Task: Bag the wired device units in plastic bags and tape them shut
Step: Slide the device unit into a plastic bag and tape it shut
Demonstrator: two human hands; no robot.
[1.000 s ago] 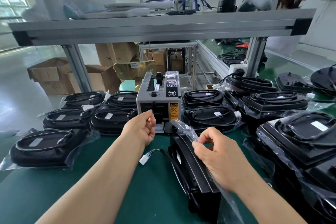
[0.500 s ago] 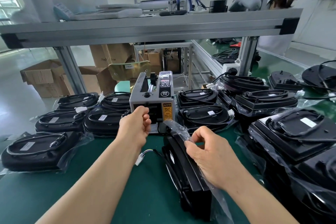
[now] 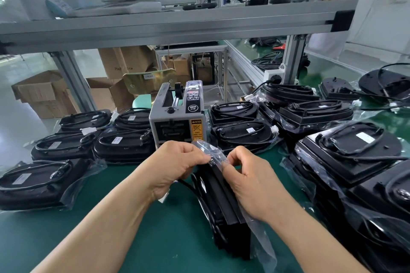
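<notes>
**Plastic bag mouth pinched from both sides**

Head view. Black wired device unit (image 3: 226, 201) stands on edge on the green bench mat (image 3: 144, 246), mid-bench, just in front of the grey boxy tape dispenser (image 3: 177, 122). Clear crinkled plastic bag (image 3: 213, 153) covers it, loose end gathered on top. Left hand (image 3: 177, 166): fingers curled, thumb and forefinger pinching the bag's gathered end. Right hand (image 3: 250, 182): same pinch from the other side, fingertips of the two hands nearly touching. Tape between the left fingers: cannot tell.

Against half a second ago: left hand was up at the dispenser's front slot, now back at the bag top. Right hand keeps its pinch on the bag, place unchanged. Unit has not moved.

Flat bagged black units (image 3: 40, 182) lie to the left of the dispenser; stacked bagged units (image 3: 355, 162) sit to the right.
</notes>
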